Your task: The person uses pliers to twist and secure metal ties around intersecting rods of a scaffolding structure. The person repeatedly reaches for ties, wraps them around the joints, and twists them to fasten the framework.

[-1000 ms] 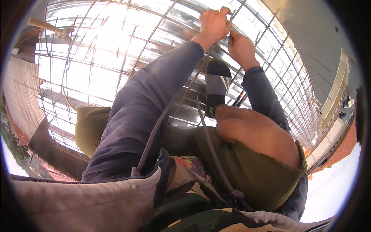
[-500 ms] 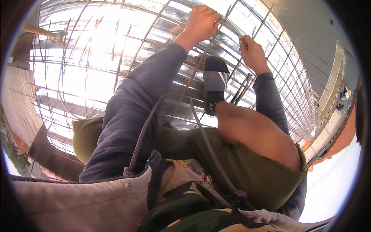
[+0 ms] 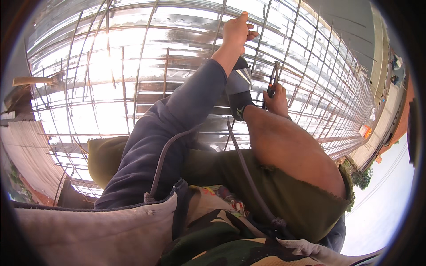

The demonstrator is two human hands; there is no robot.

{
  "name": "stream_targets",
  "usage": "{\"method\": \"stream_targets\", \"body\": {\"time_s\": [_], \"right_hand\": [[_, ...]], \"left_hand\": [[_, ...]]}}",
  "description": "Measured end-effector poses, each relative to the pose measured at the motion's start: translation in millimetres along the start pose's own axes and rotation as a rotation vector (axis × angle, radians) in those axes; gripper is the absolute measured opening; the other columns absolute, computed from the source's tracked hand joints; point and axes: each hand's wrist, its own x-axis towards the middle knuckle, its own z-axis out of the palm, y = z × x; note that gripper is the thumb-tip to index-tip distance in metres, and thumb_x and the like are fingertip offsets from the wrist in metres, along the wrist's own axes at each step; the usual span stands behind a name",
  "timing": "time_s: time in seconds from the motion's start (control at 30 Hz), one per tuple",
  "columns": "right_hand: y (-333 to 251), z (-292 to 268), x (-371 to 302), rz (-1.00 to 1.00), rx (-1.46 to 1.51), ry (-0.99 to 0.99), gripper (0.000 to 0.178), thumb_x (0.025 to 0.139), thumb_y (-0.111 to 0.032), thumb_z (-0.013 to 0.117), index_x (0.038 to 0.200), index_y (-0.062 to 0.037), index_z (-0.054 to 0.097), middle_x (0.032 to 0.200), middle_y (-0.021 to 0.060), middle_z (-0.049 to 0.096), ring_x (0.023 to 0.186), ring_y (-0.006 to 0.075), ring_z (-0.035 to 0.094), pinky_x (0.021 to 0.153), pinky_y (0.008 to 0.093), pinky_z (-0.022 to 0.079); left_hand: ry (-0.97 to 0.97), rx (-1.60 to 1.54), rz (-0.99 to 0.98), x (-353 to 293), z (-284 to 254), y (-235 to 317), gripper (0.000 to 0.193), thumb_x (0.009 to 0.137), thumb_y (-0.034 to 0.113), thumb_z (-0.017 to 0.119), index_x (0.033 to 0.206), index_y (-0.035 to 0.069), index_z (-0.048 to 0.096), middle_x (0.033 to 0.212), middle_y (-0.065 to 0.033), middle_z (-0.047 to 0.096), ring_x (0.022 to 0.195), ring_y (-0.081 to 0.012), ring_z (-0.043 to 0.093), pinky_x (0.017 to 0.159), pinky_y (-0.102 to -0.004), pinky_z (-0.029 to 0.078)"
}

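My left hand (image 3: 237,33) reaches out over the grid of steel rebar (image 3: 262,33), close to a bar crossing. One finger is stretched out and the others stand apart from it; no object shows in it. Nearer to me, beside my lower leg, my right hand (image 3: 278,100) is closed round the handles of dark pincers (image 3: 274,76) with a bit of orange on them. The head of the pincers points away from me, over the bars. Part of the right wrist and its forearm are hidden behind my leg.
My foot in a dark sandal (image 3: 240,82) rests on the bars between my hands. Shiny corrugated metal sheeting (image 3: 177,37) lies under the grid, with strong glare. A wooden handle (image 3: 33,81) shows at far left, a concrete ledge (image 3: 379,57) at right.
My right hand has left the bars, drawn back toward me and taken hold of the pincers. My left hand has come off the bar slightly and its fingers have spread. The view has shifted slightly.
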Motion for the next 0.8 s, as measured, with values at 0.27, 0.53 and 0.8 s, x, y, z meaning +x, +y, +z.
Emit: {"method": "stream_targets", "body": {"time_s": [0.27, 0.53, 0.8], "right_hand": [[9, -31, 14, 0.496, 1.065, -0.154, 0.016, 0.105, -0.002, 0.051, 0.118, -0.0109, 0.048, 0.117, 0.0091, 0.063, 0.102, 0.0255, 0.072, 0.073, 0.0432, 0.062], [-66, -105, 90, -0.02, 0.908, -0.081, 0.032, 0.089, 0.014, 0.049, 0.108, -0.007, 0.063, 0.112, 0.0068, 0.067, 0.088, 0.012, 0.061, 0.079, 0.0309, 0.055], [-237, -160, 190, -0.857, -1.225, 0.213, 0.037, 0.102, -0.012, 0.06, 0.138, -0.0066, 0.067, 0.163, 0.0115, 0.051, 0.146, 0.0329, 0.053, 0.113, 0.0743, 0.042]], "left_hand": [[-0.089, -0.254, 0.012, 34, 6, -15, 0.022, 0.116, 0.025, 0.049, 0.119, 0.004, 0.056, 0.108, -0.0113, 0.073, 0.079, -0.0204, 0.074, 0.065, -0.029, 0.058], [-0.051, -0.106, 0.034, 5, 1, -22, 0.028, 0.117, 0.031, 0.048, 0.109, 0.007, 0.06, 0.084, -0.0049, 0.066, 0.062, -0.0133, 0.06, 0.06, -0.0301, 0.046], [-0.039, -0.304, 0.06, 10, 26, -29, 0.024, 0.116, 0.029, 0.051, 0.106, 0.008, 0.061, 0.087, -0.0069, 0.07, 0.065, -0.0148, 0.062, 0.058, -0.0301, 0.047]]}}
